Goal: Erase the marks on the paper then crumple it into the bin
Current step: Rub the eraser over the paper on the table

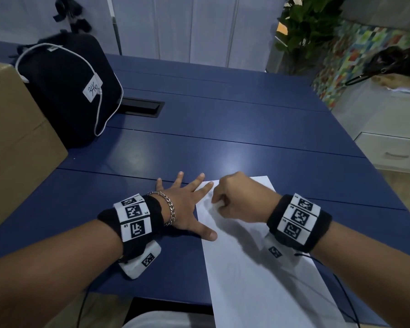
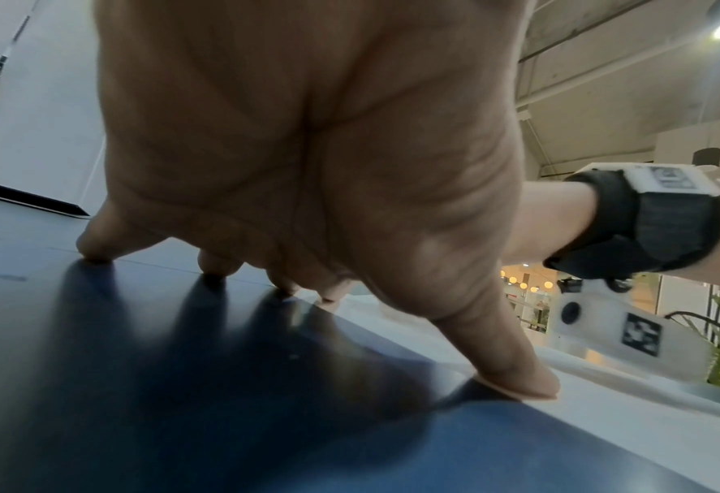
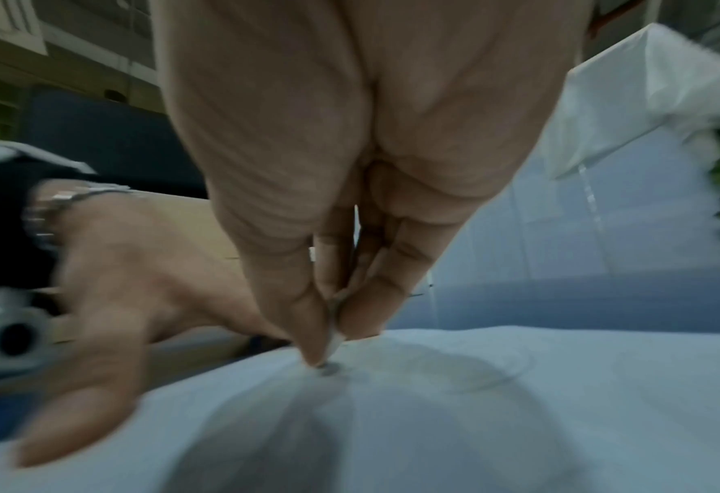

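A white sheet of paper lies on the blue table, running from mid-table over the near edge. Faint pencil curves show on it. My left hand lies flat with spread fingers, thumb and forefinger pressing the paper's left edge, the other fingertips on the table. My right hand is curled over the paper's far left part and pinches a small white eraser between thumb and fingers, its tip against the sheet. No bin is in view.
A black bag with a white cord and a label stands at the far left beside a cardboard box. A black cable slot is set into the table. White drawers and a plant stand to the right.
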### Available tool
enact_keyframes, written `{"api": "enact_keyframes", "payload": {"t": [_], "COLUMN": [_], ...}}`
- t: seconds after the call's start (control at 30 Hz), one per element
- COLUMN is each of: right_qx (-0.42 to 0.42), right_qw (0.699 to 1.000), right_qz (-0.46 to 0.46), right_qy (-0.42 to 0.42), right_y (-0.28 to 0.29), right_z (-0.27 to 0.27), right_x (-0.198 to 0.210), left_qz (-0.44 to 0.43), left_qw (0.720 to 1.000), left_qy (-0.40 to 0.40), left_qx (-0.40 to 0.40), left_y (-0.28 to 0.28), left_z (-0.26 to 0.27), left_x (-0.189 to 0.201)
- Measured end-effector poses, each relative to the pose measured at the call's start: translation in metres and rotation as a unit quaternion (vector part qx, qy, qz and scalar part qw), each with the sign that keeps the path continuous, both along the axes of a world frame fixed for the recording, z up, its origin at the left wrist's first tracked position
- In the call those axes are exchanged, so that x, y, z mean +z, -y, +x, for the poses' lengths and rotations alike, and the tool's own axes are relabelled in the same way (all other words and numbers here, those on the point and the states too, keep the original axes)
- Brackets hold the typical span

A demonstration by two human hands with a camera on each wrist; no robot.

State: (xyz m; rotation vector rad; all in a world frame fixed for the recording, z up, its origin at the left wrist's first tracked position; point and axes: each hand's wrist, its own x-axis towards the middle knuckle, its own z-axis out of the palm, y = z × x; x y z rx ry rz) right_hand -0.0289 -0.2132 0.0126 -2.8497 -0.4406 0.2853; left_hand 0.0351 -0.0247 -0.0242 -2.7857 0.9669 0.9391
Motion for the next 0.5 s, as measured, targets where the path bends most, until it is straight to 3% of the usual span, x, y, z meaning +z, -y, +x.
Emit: {"api": "enact_keyframes", "payload": {"t": [0.07, 0.2, 0.37, 0.5], "right_qx": [-0.007, -0.098, -0.026, -0.09], "right_qw": [1.0, 0.994, 0.994, 0.992], "right_qz": [-0.027, -0.033, -0.108, -0.079], "right_qy": [-0.007, 0.033, 0.015, 0.031], "right_y": [0.004, 0.013, -0.02, -0.001], "right_z": [0.005, 0.019, 0.004, 0.024], "right_x": [0.004, 0.004, -0.002, 0.003], "left_qz": [-0.002, 0.0, 0.004, 0.003], "left_qw": [1.0, 1.0, 1.0, 1.0], "left_qy": [0.003, 0.009, 0.004, -0.001], "left_qx": [0.002, 0.006, 0.001, 0.006], "left_y": [0.0, 0.0, 0.001, 0.001], "left_z": [0.0, 0.0, 0.001, -0.001], "left_x": [-0.001, -0.002, -0.002, 0.0]}}
